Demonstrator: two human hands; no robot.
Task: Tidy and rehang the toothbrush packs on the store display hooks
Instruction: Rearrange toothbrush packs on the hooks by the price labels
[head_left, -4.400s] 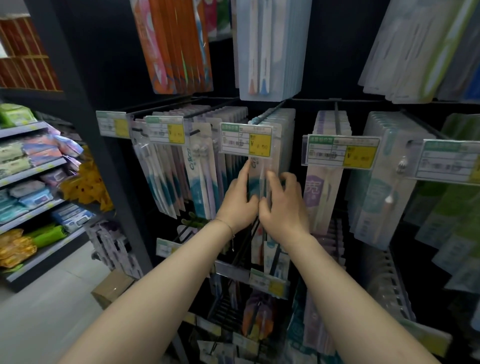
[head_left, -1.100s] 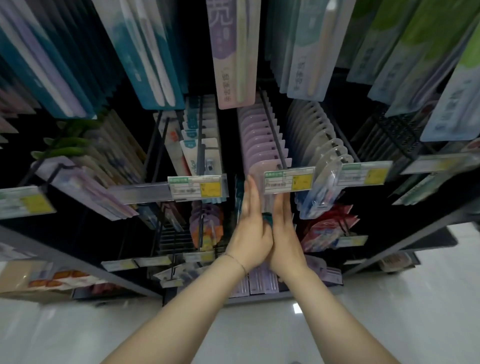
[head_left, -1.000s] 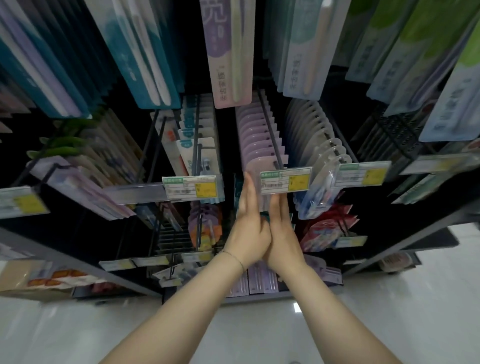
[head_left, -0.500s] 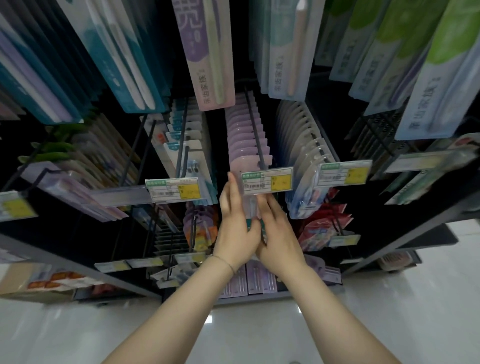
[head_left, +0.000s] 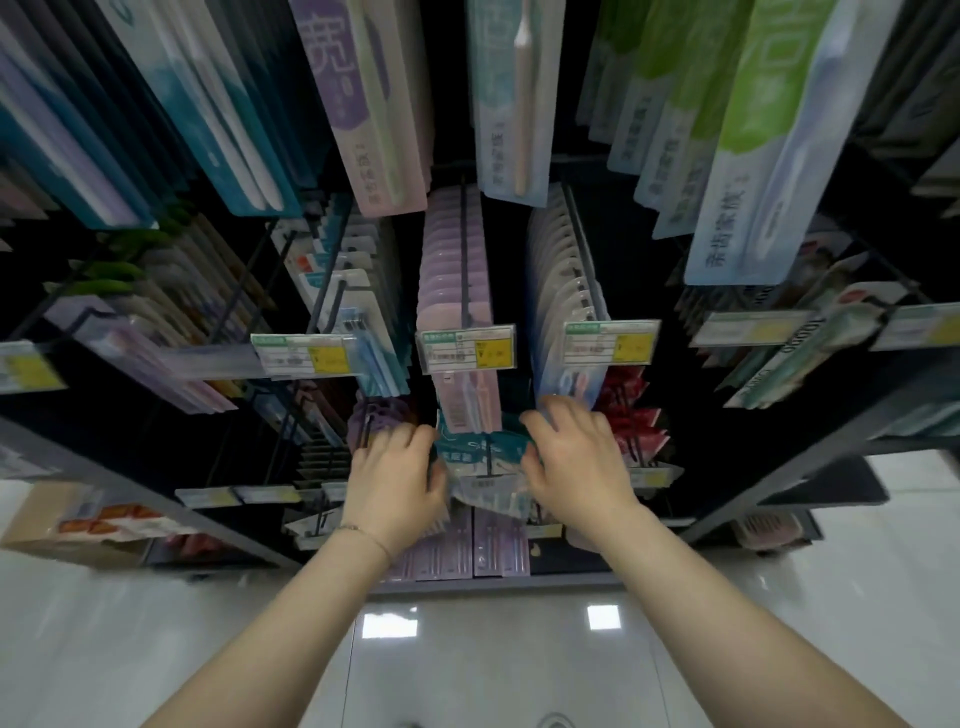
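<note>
So both hands are down on the bunch of teal toothbrush packs (head_left: 478, 451), which hangs low in the middle of the rack, right under the pink packs (head_left: 456, 280) and their price tag (head_left: 467, 349). Left hand (head_left: 395, 480) grips the bunch's left edge with curled fingers, and right hand (head_left: 574, 462) does the same on the right edge.

Shop, price tags (head_left: 466, 348), hanging packs (head_left: 456, 270)
</note>
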